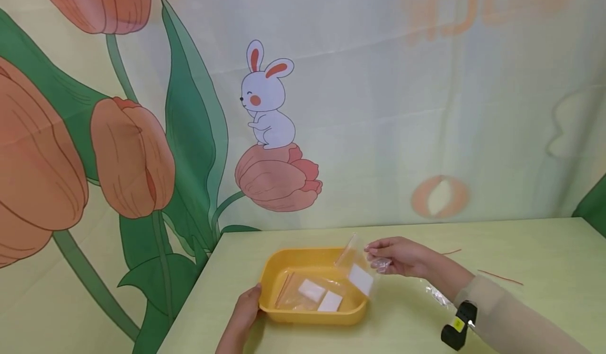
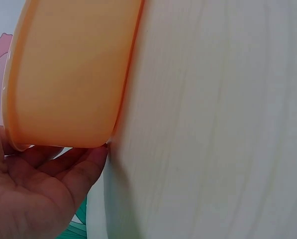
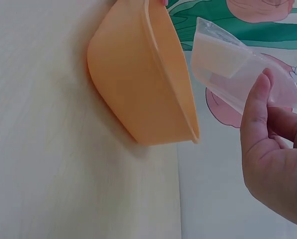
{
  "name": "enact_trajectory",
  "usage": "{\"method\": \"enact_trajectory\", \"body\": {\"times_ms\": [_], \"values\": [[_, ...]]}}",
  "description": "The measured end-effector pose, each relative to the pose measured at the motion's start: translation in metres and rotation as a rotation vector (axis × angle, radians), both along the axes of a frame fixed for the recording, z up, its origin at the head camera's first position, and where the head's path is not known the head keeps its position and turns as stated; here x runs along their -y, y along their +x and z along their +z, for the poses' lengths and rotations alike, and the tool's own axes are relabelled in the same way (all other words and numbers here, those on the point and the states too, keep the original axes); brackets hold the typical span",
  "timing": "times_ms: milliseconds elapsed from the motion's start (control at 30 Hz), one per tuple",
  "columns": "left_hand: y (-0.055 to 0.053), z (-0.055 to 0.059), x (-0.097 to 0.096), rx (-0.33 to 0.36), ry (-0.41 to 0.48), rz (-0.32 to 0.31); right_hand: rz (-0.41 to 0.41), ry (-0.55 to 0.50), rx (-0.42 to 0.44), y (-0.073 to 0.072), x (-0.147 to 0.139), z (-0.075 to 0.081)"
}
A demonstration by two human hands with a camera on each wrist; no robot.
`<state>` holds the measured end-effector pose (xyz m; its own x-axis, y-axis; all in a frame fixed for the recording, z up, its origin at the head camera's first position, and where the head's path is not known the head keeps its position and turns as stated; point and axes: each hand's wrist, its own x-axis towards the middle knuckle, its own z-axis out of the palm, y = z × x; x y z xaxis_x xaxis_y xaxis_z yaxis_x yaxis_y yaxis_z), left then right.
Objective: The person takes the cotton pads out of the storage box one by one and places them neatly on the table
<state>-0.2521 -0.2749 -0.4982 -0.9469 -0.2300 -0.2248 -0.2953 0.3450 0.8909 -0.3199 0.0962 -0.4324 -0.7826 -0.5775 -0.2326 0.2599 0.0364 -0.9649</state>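
Note:
My left hand [image 1: 246, 306] grips the left end of a yellow plastic basin [image 1: 312, 318]; the left wrist view shows its fingers against the basin's end wall. Inside the basin lie clear zip bags [image 1: 291, 291] with flat white pieces [image 1: 330, 301] in them. Over the basin's right rim, my right hand [image 1: 402, 256] pinches another clear bag [image 3: 267, 74], tilted, with a white rectangular piece [image 1: 361, 279] at its lower end. Some crumpled clear plastic [image 1: 381, 264] shows at the right fingers; whether it belongs to that bag I cannot tell.
Crumpled clear plastic [image 1: 437, 295] lies on the pale green table [image 1: 397, 333] under the right forearm. Thin red strips [image 1: 500, 277] lie farther right. Behind the table hangs a cloth printed with tulips and a rabbit [image 1: 270, 107].

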Motion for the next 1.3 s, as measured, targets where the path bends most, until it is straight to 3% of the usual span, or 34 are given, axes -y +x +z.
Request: {"method": "enact_trajectory", "body": {"times_ms": [233, 767, 1033, 1300], "values": [[0.001, 0.000, 0.000, -0.003, -0.004, -0.011, 0.003, -0.037, -0.002, 0.000, -0.021, -0.005], [-0.001, -0.001, -0.001, 0.004, 0.020, 0.004, -0.023, -0.102, -0.020, 0.006, -0.067, 0.002], [-0.004, 0.000, -0.002, 0.034, 0.001, 0.030, -0.027, -0.186, -0.026, 0.010, -0.100, -0.002], [-0.003, -0.002, -0.001, 0.023, -0.007, 0.032, 0.007, -0.246, -0.057, 0.019, -0.133, -0.011]]}}
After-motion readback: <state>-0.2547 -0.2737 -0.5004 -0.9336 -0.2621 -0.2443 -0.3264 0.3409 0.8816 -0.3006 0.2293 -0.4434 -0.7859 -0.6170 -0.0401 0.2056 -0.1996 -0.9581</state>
